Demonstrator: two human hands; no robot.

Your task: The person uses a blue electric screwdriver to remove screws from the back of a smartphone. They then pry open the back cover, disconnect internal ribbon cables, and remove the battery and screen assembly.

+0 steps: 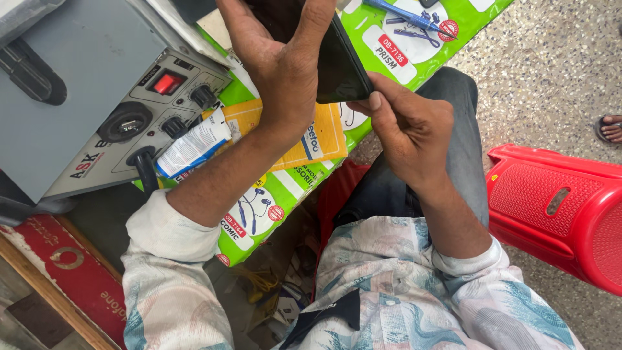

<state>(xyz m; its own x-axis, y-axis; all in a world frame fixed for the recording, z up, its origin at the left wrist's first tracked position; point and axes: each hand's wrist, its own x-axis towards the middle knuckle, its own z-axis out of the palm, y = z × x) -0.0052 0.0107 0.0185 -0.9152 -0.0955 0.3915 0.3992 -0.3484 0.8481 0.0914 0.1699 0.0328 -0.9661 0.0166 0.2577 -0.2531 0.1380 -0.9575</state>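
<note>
Head view is showing the left hand [285, 65] clasping a black phone [343, 65], right hand [408, 126] pinching its corner, risking slippage.

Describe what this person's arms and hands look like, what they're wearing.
Both hands, left hand and right hand, are bare: no gloves, rings or watch visible. The sleeves are rolled to the forearms, a light shirt with a wavy blue, teal and pinkish pattern.
</note>
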